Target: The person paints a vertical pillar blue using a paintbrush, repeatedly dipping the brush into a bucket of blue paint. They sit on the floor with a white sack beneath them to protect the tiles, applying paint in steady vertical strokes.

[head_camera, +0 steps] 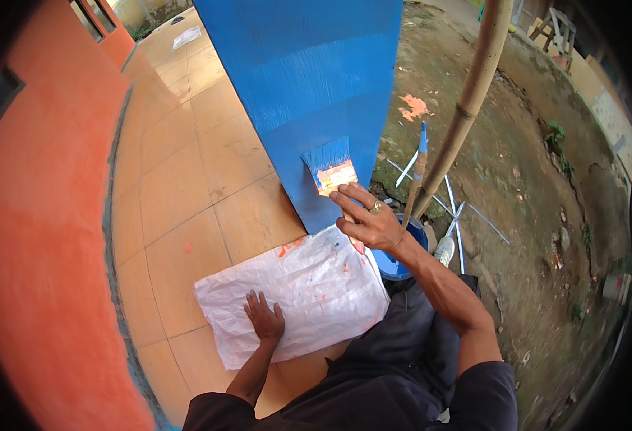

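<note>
My right hand [372, 218] grips a wide flat paintbrush [336, 175] by its handle. Blue paint coats the bristles, which touch the lower part of a blue pillar [316, 81]; orange smears mark the brush's ferrule area. Lighter brushed bands show across the pillar's face. My left hand [264, 317] rests palm down, fingers spread, on a white woven plastic sack [299, 280] spotted with orange and blue paint. The sack lies on the tiles at the pillar's foot. Partly behind my right forearm stands a bucket of blue paint [391, 265], with a blue-tipped stick [417, 178] leaning up from it.
A bamboo pole [464, 110] rises just right of the pillar. An orange wall [57, 226] bounds the tiled floor [175, 188] on the left. Bare ground [515, 215] on the right bears thin white strips [452, 202] and an orange paint splash [414, 108].
</note>
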### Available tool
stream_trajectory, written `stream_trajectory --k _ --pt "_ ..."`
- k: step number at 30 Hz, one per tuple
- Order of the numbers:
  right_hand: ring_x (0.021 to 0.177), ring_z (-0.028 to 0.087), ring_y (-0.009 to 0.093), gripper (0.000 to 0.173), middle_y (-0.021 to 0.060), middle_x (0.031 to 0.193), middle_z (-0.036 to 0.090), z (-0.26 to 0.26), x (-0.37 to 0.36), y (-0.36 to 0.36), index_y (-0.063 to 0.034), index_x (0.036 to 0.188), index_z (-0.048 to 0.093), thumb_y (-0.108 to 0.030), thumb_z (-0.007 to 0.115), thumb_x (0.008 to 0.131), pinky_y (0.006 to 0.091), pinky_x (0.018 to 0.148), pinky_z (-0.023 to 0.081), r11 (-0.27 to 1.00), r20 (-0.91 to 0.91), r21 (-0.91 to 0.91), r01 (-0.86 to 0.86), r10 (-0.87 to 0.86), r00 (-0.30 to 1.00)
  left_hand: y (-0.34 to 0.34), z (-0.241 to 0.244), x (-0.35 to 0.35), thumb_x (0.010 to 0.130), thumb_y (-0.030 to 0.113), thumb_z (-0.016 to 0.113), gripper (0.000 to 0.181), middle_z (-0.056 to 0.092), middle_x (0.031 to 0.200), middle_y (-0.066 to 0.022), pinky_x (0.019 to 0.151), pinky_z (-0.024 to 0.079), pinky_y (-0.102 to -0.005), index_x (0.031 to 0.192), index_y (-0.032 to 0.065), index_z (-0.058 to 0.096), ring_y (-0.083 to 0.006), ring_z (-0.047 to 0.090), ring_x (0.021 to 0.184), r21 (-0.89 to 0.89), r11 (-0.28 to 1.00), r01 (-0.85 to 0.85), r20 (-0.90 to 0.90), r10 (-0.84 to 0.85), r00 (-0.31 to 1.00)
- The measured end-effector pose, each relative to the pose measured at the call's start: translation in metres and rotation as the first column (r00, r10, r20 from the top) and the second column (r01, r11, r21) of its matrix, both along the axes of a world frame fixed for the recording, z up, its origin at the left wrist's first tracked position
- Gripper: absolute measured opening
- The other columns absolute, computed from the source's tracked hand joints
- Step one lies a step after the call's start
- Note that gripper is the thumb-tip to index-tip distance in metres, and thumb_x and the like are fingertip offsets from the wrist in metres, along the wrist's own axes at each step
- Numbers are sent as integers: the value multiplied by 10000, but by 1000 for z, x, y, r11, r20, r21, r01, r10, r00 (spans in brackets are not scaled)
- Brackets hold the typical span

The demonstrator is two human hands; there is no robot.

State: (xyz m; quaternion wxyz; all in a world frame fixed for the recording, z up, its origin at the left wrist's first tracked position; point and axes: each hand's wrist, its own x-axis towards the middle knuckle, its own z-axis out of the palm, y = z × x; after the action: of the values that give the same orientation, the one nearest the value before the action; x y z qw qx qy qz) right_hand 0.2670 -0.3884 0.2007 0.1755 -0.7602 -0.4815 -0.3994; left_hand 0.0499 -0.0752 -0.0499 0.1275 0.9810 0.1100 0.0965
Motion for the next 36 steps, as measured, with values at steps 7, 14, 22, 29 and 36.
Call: stream_trajectory --k 7,14,22,29,36 --pt "1286 472 328 99 151 1347 517 -135 -19 -17 -72 841 635 -140 639 769 389 1074 430 961 -287 -270 -52 -28 957 3 0 -2 904 274 562 605 305 1508 -260 1189 123 -550 1392 -53 414 -405 212 1450 18 1000 0 -9 0 1000" --pt "1321 437 313 158 129 1382 504 -172 -37 -20 -69 952 659 -142 596 826 386 1004 492 942 -479 -322 -93 -77 875 2 6 -2 905 266 560 601 308 1506 -260 1191 121 -549 1392 -56 417 -403 214 1449 26 1000 -5 -30 6 1000" --pt "1159 591 316 141 86 1286 623 -33 11 -38 -49 937 653 -28 628 800 419 900 534 995 -727 -86 -58 -23 686 -1 2 0 899 271 567 603 303 1511 -254 1190 120 -553 1387 -51 418 -401 213 1451 8 1000 -6 -26 7 1000" --pt "1043 655 338 207 142 1136 689 205 17 -62 -26 907 661 68 631 724 415 843 532 989 -414 96 -115 145 899 7 6 -9 895 278 570 618 298 1518 -250 1190 111 -552 1398 -43 410 -395 200 1459 7 999 -44 -24 44 999" --pt "1041 660 309 132 125 1120 677 258 13 -70 -63 842 638 0 677 732 369 754 557 969 186 218 -115 74 980 4 -5 -1 890 275 571 633 292 1526 -243 1190 107 -551 1410 -39 396 -393 193 1464 8 1000 -2 2 2 1000"
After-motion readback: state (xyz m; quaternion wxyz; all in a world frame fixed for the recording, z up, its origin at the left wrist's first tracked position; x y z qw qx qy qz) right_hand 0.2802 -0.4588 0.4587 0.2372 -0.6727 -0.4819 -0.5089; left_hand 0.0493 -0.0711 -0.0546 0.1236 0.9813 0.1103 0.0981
